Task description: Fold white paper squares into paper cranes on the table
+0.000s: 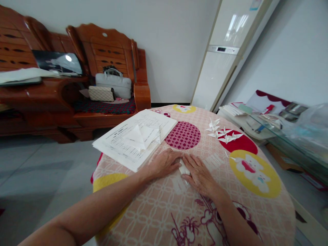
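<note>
A small piece of folded white paper lies on the tablecloth between my two hands. The fingers of my left hand are together, with their tips at the paper's left and upper edge. My right hand holds the paper from the right, fingertips at its top and thumb across its lower part; some of the paper is hidden beneath. Beyond my left hand, loose white paper pieces lie on a stack of printed sheets. Several folded white paper cranes sit together at the far right of the table.
A patterned cloth covers the round table. To the right, a glass-topped stand holds papers and a plastic bag. A wooden sofa with handbags stands behind, left of a tall white air conditioner.
</note>
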